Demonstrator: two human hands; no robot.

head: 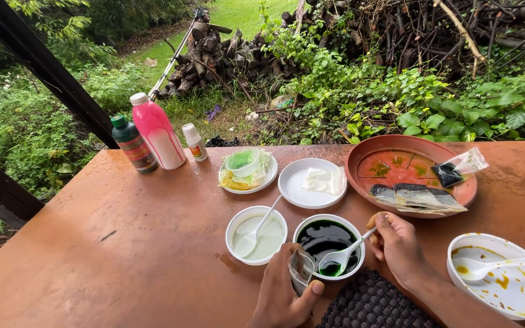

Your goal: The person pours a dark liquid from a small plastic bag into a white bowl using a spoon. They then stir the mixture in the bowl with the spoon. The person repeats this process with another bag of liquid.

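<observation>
Honestly, watch that spoon (343, 257): your right hand (398, 243) pinches its handle with dark green liquid loaded, and your left hand (284, 294) grips a small clear cup (301, 269) touching the green bowl (328, 245). Tilt either and you'd likely drip on the table (123, 243). Count: three bowls, three spoons, three bottles, two saucers, one clay tray (409, 173).

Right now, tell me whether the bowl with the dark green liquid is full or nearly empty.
Partly full. The white bowl holds dark green liquid across its bottom, below the rim, and the spoon in the right hand dips into it.
</observation>
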